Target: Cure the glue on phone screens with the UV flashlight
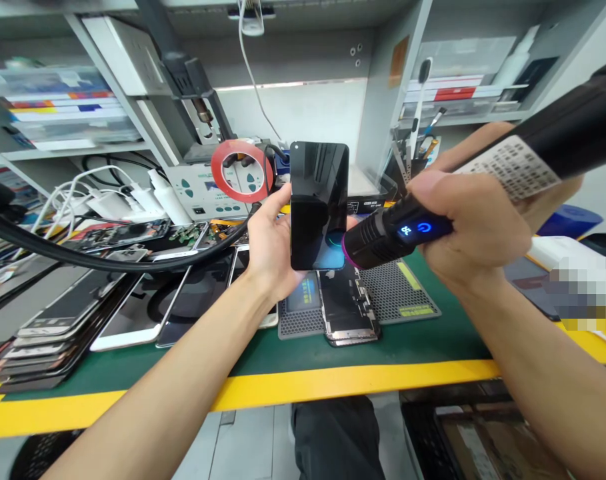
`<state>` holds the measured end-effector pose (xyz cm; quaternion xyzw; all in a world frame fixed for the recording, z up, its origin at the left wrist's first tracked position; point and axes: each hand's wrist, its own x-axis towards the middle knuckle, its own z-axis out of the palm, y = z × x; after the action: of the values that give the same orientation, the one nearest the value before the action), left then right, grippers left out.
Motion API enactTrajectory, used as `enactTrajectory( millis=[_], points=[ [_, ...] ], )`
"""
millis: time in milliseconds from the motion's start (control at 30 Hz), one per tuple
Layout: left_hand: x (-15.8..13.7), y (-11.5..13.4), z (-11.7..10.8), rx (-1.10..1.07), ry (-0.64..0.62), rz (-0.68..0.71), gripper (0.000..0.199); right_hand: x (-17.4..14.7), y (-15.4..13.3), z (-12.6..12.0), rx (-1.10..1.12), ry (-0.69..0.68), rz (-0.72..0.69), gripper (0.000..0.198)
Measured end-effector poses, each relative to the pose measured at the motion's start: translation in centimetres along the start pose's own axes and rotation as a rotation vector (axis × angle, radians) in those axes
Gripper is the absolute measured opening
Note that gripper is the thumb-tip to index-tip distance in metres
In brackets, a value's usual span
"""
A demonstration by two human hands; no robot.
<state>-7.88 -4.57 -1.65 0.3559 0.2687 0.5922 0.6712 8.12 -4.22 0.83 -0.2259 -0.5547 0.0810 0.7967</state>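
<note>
My left hand (270, 243) holds a black phone screen (319, 207) upright, its glossy face toward me, fingers behind it and thumb at its left edge. A small bright patch shows low on the glass. Wrapped in my right hand (483, 213) is a black flashlight (383, 237) with a lit blue power symbol and digits on its barrel. Its head points at the lower right part of the screen, very close to it. Below, an opened phone (350, 310) with bare inner parts lies on a grey perforated mat (403, 293).
Stacked phone screens (57, 320) and a white-framed tablet (137, 313) lie at left. A thick black cable (133, 265) arcs across there. A roll of red tape (243, 171) stands behind my left hand. Yellow edging (357, 380) runs along the bench front.
</note>
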Motion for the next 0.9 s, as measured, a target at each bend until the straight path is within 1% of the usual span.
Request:
enactTrajectory(
  millis=[100,133,233,333,467,533,667,767,900],
  points=[
    [0.0,0.0,-0.1,-0.005,-0.014,-0.016,0.044,0.0,0.5,0.0,0.054,-0.067,-0.207,0.037],
    [0.0,0.0,-0.1,-0.012,-0.025,-0.027,0.045,0.0,0.7,0.0,0.05,-0.071,-0.217,0.035],
    [-0.1,0.0,-0.1,-0.03,-0.049,-0.059,0.046,-0.2,0.8,0.0,0.021,-0.038,-0.206,0.031],
    [-0.1,0.1,0.0,-0.029,-0.037,-0.067,0.045,-0.2,0.3,0.1,-0.023,-0.019,-0.184,0.026],
    [-0.3,0.1,0.1,-0.002,-0.022,-0.083,0.047,0.1,-0.4,0.2,-0.098,0.041,-0.11,0.018],
    [-0.4,0.2,0.2,-0.006,-0.042,-0.126,0.049,0.3,-0.5,0.3,-0.099,0.077,-0.105,0.016],
    [-0.7,0.2,0.4,-0.022,-0.135,-0.211,0.059,1.0,-0.2,0.5,-0.064,0.163,-0.124,0.012],
    [-0.9,0.3,0.5,-0.009,-0.169,-0.221,0.064,1.5,-0.1,0.5,-0.074,0.229,-0.122,0.013],
    [-1.2,0.3,0.7,0.009,-0.171,-0.228,0.066,2.1,0.0,0.3,-0.107,0.277,-0.102,0.014]
  ],
)
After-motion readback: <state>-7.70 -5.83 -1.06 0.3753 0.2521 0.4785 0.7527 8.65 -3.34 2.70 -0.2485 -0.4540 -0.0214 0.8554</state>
